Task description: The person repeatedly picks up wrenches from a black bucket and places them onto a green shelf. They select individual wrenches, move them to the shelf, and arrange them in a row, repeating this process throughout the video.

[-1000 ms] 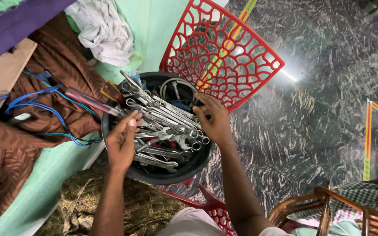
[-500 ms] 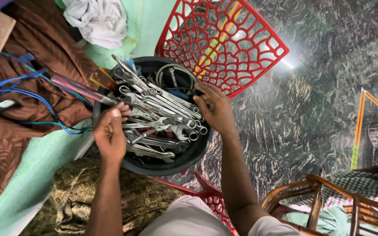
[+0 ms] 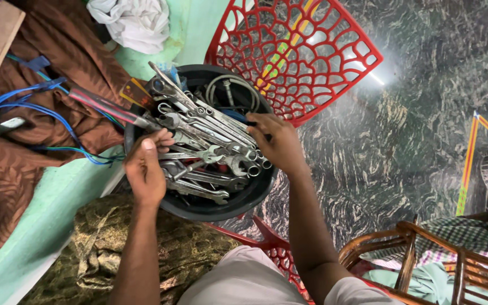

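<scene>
Silver spanners fill a black tub — behind it a red lattice chair, beside it blue wires.

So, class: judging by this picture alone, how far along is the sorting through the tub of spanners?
Barely begun. Done: nothing visibly set aside. In hand: the left hand and right hand both rest on the spanners piled in the black tub, neither clearly gripping one. Left: the whole heap remains inside.

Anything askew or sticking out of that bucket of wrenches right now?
Yes. A red-handled tool juts over the black bucket's left rim onto the brown cloth, beside the left hand. The wrenches lie in a loose tangle. The right hand rests on them. Nothing spilled.
</scene>
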